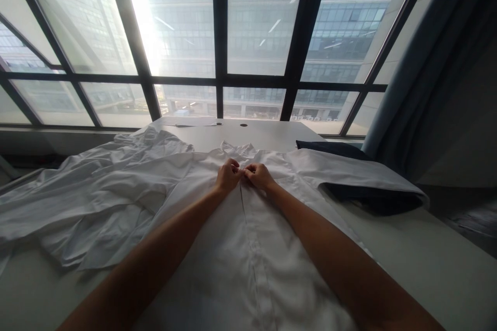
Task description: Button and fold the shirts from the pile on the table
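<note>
A white button-up shirt lies spread on its back, its front placket running down the middle and its collar at the far end. My left hand pinches the placket edge just below the collar. My right hand meets it there, thumb and finger closed on the other side of the same edge. Fingertips of both hands nearly touch; any button between them is too small to make out. The right sleeve stretches across a dark folded cloth.
Beneath everything is a white table. More crumpled white cloth is heaped on the left. Large windows rise behind the table, and a dark curtain hangs at the right. A thin flat white item lies at the far edge.
</note>
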The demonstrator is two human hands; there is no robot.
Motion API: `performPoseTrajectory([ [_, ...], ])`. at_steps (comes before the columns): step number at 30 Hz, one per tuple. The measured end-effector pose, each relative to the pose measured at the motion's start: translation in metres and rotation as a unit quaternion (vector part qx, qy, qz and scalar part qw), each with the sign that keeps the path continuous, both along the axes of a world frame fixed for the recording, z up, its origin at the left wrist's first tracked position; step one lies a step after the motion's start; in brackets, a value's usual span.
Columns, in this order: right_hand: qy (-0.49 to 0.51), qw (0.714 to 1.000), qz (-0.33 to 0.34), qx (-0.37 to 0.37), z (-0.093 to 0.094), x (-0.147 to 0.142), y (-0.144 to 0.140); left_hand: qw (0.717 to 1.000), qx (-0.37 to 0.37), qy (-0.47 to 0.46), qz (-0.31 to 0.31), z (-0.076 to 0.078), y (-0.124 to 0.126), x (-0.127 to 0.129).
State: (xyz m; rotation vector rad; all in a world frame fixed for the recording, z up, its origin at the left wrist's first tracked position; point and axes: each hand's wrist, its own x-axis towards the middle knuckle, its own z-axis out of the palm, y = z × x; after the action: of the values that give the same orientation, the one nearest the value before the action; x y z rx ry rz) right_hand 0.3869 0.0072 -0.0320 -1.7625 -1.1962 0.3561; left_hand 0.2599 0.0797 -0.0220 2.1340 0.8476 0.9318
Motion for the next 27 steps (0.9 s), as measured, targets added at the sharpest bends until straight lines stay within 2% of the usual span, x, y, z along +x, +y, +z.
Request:
performPoseTrajectory([
  [6,-0.106,0.994,-0.010,-0.012,0.003,-0.001,0.001,0.999,0.038,0.010,0.002,-0.002,-0.002,-0.001],
  [10,-0.145,0.989,-0.024,-0.012,0.002,-0.003,0.000,0.993,0.073,0.083,0.034,0.001,-0.006,-0.005],
  [13,-0.161,0.987,-0.026,-0.003,0.001,-0.005,-0.001,0.987,0.062,0.140,0.047,0.006,-0.008,-0.007],
  [18,-0.183,0.983,-0.013,0.012,0.001,-0.006,-0.005,0.988,0.023,0.151,0.017,0.009,-0.005,-0.007],
  [23,-0.190,0.982,-0.015,0.015,0.001,-0.007,-0.005,0.987,0.041,0.152,0.011,0.005,0.000,-0.004],
  [27,-0.150,0.988,-0.013,0.013,0.000,-0.002,-0.003,0.987,0.057,0.152,-0.001,0.002,0.002,-0.002],
])
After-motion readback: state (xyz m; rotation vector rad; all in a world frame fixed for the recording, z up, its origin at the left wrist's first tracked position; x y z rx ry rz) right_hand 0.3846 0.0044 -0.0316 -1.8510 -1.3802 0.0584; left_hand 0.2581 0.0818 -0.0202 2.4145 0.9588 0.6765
